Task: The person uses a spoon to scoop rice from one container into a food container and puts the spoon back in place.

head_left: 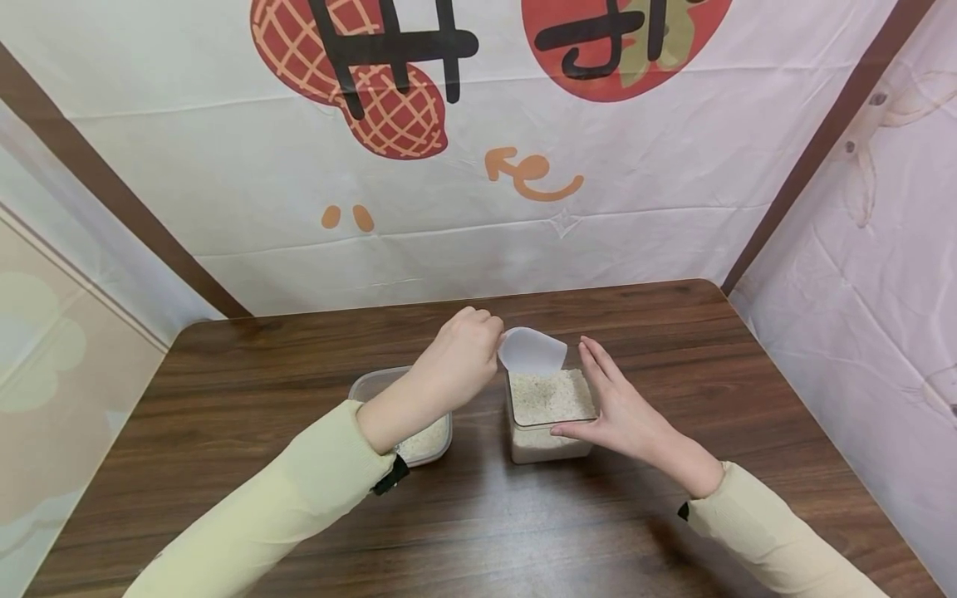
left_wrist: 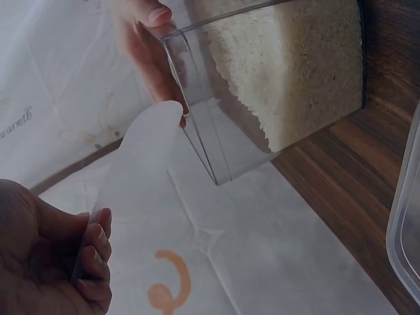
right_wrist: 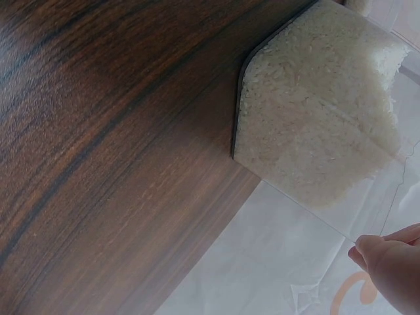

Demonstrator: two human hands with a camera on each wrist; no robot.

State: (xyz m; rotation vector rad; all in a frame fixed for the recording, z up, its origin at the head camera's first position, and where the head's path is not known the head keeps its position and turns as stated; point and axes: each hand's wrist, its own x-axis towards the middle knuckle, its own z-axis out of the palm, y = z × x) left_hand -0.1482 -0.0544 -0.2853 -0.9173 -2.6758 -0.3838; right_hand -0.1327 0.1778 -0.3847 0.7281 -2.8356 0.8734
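Observation:
My left hand [head_left: 463, 353] grips a translucent white scoop [head_left: 532, 350] by its end, over the back edge of a clear square container [head_left: 521, 444]. In the left wrist view, the fingers curl around the scoop [left_wrist: 134, 161], and no rice shows on the side facing the camera. Rice [head_left: 549, 399] fills much of the container. On the container's right side, my right hand [head_left: 628, 415] holds its upper rim, thumb at the front and long fingers stretched toward the back. The right wrist view shows this hand [right_wrist: 394, 259] at the rim, partly cut off.
A second, lower clear container [head_left: 449, 436] with rice in it stands to the left, partly hidden beneath my left forearm. Both containers rest on a dark wood-grain table [head_left: 299, 507]. A printed white fabric [head_left: 463, 257] hangs behind the table, with further hangings at both sides.

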